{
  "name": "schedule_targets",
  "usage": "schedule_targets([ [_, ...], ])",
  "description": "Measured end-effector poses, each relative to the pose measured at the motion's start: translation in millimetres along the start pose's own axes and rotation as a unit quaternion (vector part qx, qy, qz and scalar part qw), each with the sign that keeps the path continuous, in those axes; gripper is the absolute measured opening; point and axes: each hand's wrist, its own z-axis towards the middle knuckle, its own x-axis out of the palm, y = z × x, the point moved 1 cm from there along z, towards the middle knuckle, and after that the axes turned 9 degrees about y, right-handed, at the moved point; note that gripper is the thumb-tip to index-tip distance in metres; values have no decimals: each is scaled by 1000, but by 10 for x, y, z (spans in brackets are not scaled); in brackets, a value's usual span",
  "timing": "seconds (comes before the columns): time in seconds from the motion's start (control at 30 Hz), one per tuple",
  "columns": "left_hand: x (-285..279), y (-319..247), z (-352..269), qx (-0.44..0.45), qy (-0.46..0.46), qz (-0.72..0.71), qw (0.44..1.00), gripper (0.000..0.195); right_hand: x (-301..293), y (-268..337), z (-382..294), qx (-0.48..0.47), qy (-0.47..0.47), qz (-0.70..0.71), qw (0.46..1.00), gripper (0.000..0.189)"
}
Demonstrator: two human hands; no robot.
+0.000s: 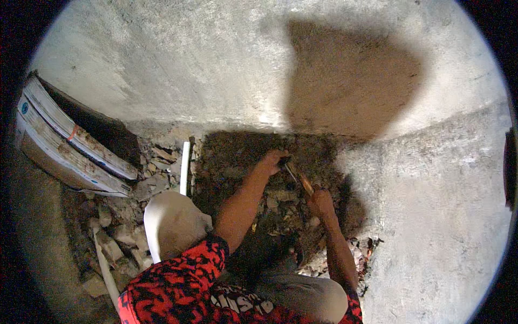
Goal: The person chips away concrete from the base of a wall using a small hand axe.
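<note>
My right hand (pixel 321 202) is closed around the wooden handle (pixel 306 184) of a hand tool whose head end points up and left. At that far end is my left hand (pixel 277 161), with its fingers by a small dark piece; whether it grips the tool's head or a separate piece cannot be told. Both hands are over a dark patch of soil and rubble (pixel 283 198) at the foot of a wall. The tool's exact kind is unclear.
A plastered wall (pixel 182 60) rises ahead, another wall (pixel 429 194) on the right. A white pipe (pixel 185 168) stands left of the soil. Stacked panels or boxes (pixel 77 141) lean at the left, above broken bricks and stones (pixel 113 247). My knees are close below my arms.
</note>
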Motion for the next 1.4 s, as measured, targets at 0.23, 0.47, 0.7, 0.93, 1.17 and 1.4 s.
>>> schedule_targets([
  [0.23, 321, 149, 144, 30, 60, -240, 969, 23, 339, -20, -344, -215, -224, -45, 950, 30],
  [0.47, 202, 190, -19, 23, -2, -128, 992, 21, 465, 34, -314, -145, -166, 103, 970, 34],
  [0.7, 603, 148, -40, 252, 7, 40, 967, 20, 705, -559, -37, -72, -170, 286, 940, 38],
  [0.93, 151, 121, -166, 117, -35, -27, 992, 18, 75, 423, -499, -285, -198, 93, 933, 46],
  [1.17, 401, -295, -331, 262, -38, 187, 946, 24, 36, 19, -305, -68, -76, 46, 994, 41],
  [1.4, 469, 71, -69, 320, 24, 199, 926, 23, 314, -231, -22, -248, -284, 229, 898, 27],
])
